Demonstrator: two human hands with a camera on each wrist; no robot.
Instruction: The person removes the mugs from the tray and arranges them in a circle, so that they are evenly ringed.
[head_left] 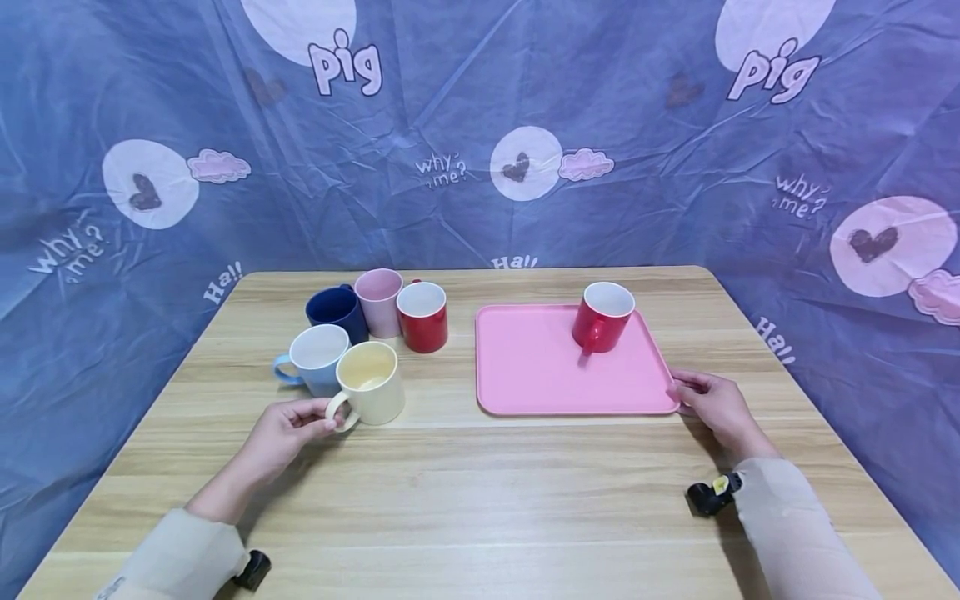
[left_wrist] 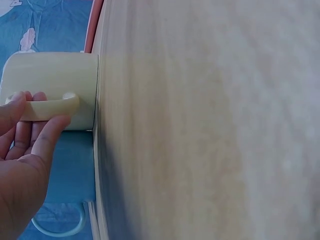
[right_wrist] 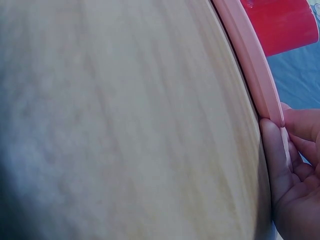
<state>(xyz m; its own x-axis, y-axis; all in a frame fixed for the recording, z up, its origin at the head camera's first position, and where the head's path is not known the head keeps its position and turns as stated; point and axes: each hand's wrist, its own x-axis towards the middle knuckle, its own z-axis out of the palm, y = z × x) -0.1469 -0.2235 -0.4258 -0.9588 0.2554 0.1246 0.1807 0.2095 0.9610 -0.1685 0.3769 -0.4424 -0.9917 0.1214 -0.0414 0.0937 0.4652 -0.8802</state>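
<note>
My left hand (head_left: 288, 429) pinches the handle of a cream mug (head_left: 382, 398), which stands upright on the table; in the left wrist view the thumb and fingers close round that handle. Just behind and left of it is a light blue mug (head_left: 321, 379), its own handle pointing left. On the right, my right hand (head_left: 716, 407) grips the near right corner of a pink tray (head_left: 540, 367), thumb above the rim and a finger low beside it in the right wrist view. A red mug (head_left: 600, 329) with a white inside stands at the tray's far right, handle toward me.
Behind the light blue mug stand a navy mug (head_left: 339, 310), a pink mug (head_left: 381, 304) and another red mug (head_left: 424, 321), close together. Everything rests on a wooden table (head_left: 480, 492). A blue printed cloth (head_left: 450, 100) hangs along the back and sides.
</note>
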